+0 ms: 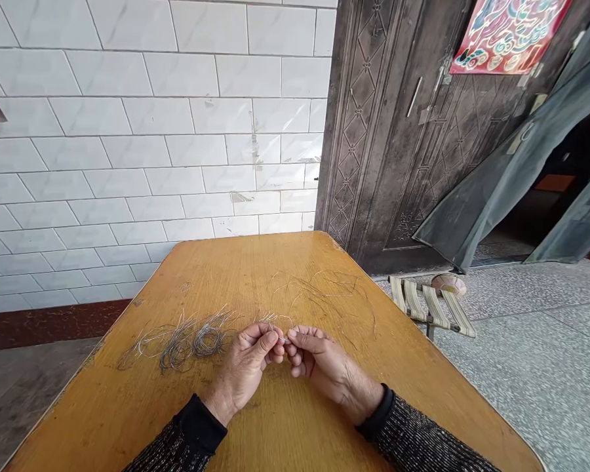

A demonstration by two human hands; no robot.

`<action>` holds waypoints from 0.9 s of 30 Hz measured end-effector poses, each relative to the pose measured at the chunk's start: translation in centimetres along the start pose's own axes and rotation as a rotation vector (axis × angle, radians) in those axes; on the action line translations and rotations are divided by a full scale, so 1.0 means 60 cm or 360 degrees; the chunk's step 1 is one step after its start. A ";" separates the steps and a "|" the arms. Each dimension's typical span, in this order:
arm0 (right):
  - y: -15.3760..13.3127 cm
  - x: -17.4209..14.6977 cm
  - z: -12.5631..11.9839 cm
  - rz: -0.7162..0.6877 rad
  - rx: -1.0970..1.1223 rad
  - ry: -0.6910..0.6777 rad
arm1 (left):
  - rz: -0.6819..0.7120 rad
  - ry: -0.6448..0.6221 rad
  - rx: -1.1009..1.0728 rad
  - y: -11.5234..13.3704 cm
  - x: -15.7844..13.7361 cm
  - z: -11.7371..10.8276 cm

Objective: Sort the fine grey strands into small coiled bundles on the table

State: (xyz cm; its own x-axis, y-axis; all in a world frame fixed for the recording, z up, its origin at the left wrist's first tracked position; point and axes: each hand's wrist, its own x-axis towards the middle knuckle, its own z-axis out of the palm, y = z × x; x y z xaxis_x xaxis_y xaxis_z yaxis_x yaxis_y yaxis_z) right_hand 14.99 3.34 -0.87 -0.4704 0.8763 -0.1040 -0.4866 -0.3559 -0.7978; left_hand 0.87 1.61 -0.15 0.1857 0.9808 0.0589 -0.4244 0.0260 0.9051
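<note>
Close together above the wooden table [295,419], my left hand [248,364] and my right hand [324,364] each pinch thumb against fingers. Between the fingertips runs a thin pale wire [284,340], and a fine loop of it rises just beyond them. How its ends lie inside the fingers is hidden. To the left of my left hand rest coiled bundles of thin wire [209,337], grey and silvery, with loose ends sticking up. Farther off, beyond my right hand, loose thin strands [324,288] spread across the tabletop.
A white tiled wall [128,118] stands behind the table. On the right are a dark carved door [373,151] and a hanging grey-green curtain [496,177]. A folding stool with striped straps [432,303] stands beside the table's right edge, with a round pinkish object [449,284] behind it.
</note>
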 end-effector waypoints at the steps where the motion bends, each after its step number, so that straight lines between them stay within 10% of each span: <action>1: 0.000 0.000 0.000 0.0001 0.0013 -0.0008 | 0.0015 -0.0012 -0.0018 -0.001 -0.001 0.001; 27: 0.008 -0.023 -0.009 0.0050 -0.0317 0.0015 | -0.0359 0.0051 -0.0342 -0.013 -0.017 -0.005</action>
State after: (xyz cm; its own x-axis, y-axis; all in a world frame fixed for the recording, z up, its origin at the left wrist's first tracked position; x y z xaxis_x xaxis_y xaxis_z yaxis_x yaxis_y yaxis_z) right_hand 15.77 2.14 -1.45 -0.4758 0.8691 -0.1354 -0.3160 -0.3126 -0.8958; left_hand 0.72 0.63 -1.05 0.2702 0.9511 -0.1498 -0.5540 0.2808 0.7837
